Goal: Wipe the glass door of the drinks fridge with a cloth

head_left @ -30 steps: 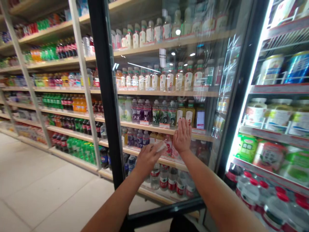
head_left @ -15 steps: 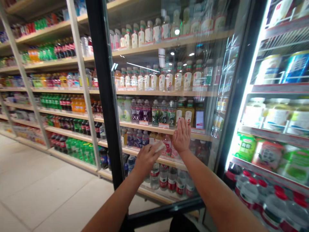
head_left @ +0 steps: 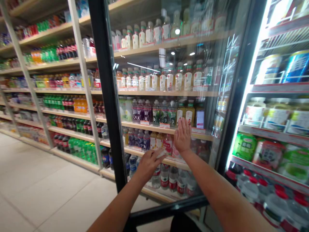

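My right hand [head_left: 182, 136] lies flat on the pane of an open glass fridge door [head_left: 207, 58], fingers stretched upward. To its left and lower, my left hand [head_left: 149, 162] presses a small white cloth or tissue [head_left: 161, 154] against the same glass, fingers curled over it. The door has a black frame [head_left: 106, 93] and hangs ajar in front of me. Drink bottles on wooden shelves show through the pane.
At the right, the lit fridge interior [head_left: 277, 129] holds tubs, cans and red-capped bottles. Long shelves of soft drinks [head_left: 62, 103] run along the left. Pale floor tiles [head_left: 43, 193] stretch away at lower left.
My left hand with the cloth has slid down the glass a little. The right hand stays flat in the same spot. The view has shifted slightly.
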`<state>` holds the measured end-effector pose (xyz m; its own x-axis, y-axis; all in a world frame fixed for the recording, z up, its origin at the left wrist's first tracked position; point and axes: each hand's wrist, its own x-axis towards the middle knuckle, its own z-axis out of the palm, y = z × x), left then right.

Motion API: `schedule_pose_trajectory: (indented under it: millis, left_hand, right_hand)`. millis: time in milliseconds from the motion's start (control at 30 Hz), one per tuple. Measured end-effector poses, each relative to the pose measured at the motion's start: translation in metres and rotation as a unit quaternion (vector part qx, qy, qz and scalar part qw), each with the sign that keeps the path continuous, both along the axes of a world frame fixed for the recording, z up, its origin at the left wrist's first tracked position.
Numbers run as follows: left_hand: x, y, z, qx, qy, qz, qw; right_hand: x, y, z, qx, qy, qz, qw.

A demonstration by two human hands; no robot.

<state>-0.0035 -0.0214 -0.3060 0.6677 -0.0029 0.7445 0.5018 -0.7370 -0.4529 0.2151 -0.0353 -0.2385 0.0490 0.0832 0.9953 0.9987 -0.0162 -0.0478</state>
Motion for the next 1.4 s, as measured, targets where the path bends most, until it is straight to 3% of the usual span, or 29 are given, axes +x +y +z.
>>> schedule_pose_trajectory:
  millis: [100, 167, 267, 333, 400, 500, 733, 833, 1033, 1133, 1267, 1400]
  left_hand:
    - [-0.001, 0.001, 0.003, -0.025, -0.011, -0.021, 0.999]
    - [0.0, 0.002, 0.001, -0.053, -0.049, -0.048, 0.996]
    - [0.0, 0.005, -0.005, -0.082, -0.12, -0.087, 0.986]
    - [-0.001, 0.007, -0.008, -0.088, -0.175, -0.091, 0.976]
    - [-0.003, 0.007, -0.009, -0.096, -0.207, -0.078, 0.97]
    - [-0.006, 0.003, -0.01, -0.104, -0.196, -0.064, 0.973]
    - [-0.02, -0.015, -0.016, -0.111, -0.168, -0.08, 0.976]
    - [-0.028, -0.016, -0.007, -0.083, -0.163, -0.073, 0.981]
    - [-0.027, 0.016, 0.026, 0.024, -0.208, 0.065, 0.976]
    - [-0.024, 0.035, 0.026, 0.025, -0.197, 0.119, 0.973]
    - [-0.023, 0.046, 0.018, 0.028, -0.194, 0.133, 0.972]
    - [-0.023, 0.045, 0.019, 0.052, -0.193, 0.137, 0.97]
  right_hand:
    - [-0.013, -0.02, -0.003, -0.026, 0.005, 0.049, 0.998]
    - [-0.028, -0.04, -0.015, -0.069, -0.085, 0.113, 0.987]
    - [-0.048, -0.062, -0.042, -0.148, -0.252, 0.207, 0.934]
    - [-0.055, -0.064, -0.06, -0.172, -0.265, 0.22, 0.923]
    - [-0.056, -0.058, -0.072, -0.178, -0.235, 0.21, 0.932]
    - [-0.053, -0.045, -0.081, -0.184, -0.223, 0.198, 0.937]
    - [-0.057, -0.042, -0.082, -0.178, -0.239, 0.196, 0.934]
    - [-0.061, -0.044, -0.084, -0.206, -0.23, 0.182, 0.934]
    - [-0.054, -0.043, -0.088, -0.217, -0.219, 0.177, 0.935]
    - [-0.039, -0.042, -0.076, -0.175, -0.179, 0.188, 0.95]
    - [-0.024, -0.041, -0.063, -0.099, -0.116, 0.165, 0.974]
    - [-0.024, -0.042, -0.074, -0.118, -0.197, 0.169, 0.958]
